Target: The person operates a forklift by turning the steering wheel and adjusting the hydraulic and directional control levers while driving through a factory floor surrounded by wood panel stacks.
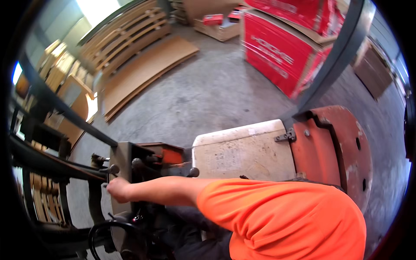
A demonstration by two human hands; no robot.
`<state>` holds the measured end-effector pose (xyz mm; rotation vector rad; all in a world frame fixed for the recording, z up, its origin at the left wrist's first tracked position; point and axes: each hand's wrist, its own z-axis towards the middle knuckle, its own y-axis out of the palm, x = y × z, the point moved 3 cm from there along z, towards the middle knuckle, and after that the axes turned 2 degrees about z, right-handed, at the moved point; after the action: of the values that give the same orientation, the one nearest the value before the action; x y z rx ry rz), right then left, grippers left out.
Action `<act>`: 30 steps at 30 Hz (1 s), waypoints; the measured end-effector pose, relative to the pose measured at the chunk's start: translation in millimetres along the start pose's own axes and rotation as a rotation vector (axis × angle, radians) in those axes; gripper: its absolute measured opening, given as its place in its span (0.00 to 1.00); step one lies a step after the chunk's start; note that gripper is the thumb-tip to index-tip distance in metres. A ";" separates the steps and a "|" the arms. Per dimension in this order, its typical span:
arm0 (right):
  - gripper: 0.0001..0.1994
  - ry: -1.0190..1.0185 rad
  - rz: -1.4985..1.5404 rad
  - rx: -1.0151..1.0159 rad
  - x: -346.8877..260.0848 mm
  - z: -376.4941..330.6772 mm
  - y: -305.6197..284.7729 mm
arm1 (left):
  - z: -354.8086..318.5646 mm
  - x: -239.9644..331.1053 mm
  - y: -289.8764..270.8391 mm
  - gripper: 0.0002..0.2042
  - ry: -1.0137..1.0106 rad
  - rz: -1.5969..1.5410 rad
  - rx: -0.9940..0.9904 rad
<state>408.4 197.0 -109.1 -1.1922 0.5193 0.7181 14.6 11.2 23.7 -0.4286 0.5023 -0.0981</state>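
My right arm, in an orange sleeve, stretches left across the forklift's controls. At its end my right hand (118,191) is closed on a control lever beside the grey front panel (121,158); the grip itself is mostly covered by the fingers. Just above the hand stands a dark round lever knob (113,169). Another black knob (137,163) rises a little to the right, and a third knob (193,172) shows above my forearm. Below the hand is part of the black steering wheel (92,237). My left hand is out of view.
The forklift has a worn cream cover (242,154), an orange rear body (346,147) and a grey post (331,60). Red-wrapped cartons (277,50) stand beyond it. Stacked wooden pallets (125,37) and a long flat board (147,71) lie on the concrete floor (195,91).
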 end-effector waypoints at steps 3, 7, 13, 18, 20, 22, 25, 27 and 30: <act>0.05 0.063 0.039 0.023 6.0 -3.4 15.3 | 69.1 -37.7 56.4 0.14 -0.084 0.069 -0.169; 0.06 0.037 -0.113 -0.002 59.8 -5.7 -44.0 | 157.8 122.2 144.3 0.12 -0.255 -0.288 -0.329; 0.11 0.181 -0.061 -0.078 120.1 -6.3 -98.5 | 175.1 391.9 56.9 0.12 0.111 -0.756 -0.427; 0.11 0.203 -0.026 -0.013 177.1 19.9 -153.0 | 123.3 391.3 -2.4 0.09 0.208 -0.929 -0.296; 0.11 0.235 0.013 0.024 201.2 17.8 -177.8 | 123.8 360.0 -2.4 0.09 0.313 -0.850 -0.260; 0.09 0.253 0.078 0.048 224.8 11.8 -198.9 | 128.5 318.4 18.2 0.10 0.341 -0.760 -0.186; 0.06 0.277 0.132 0.096 246.9 -4.3 -234.8 | 158.0 272.6 75.2 0.14 -0.077 -0.513 -0.398; 0.24 0.279 0.293 0.047 262.2 -28.0 -248.4 | 144.6 212.8 150.0 0.17 -0.148 -0.260 -0.409; 0.36 0.289 0.440 0.194 283.1 -119.1 -267.1 | 216.8 335.0 101.6 0.15 -0.326 -0.371 -0.496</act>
<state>797.3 94.4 -171.5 -1.0115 1.0920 0.8481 411.4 119.2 2.9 -1.0039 0.1134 -0.2587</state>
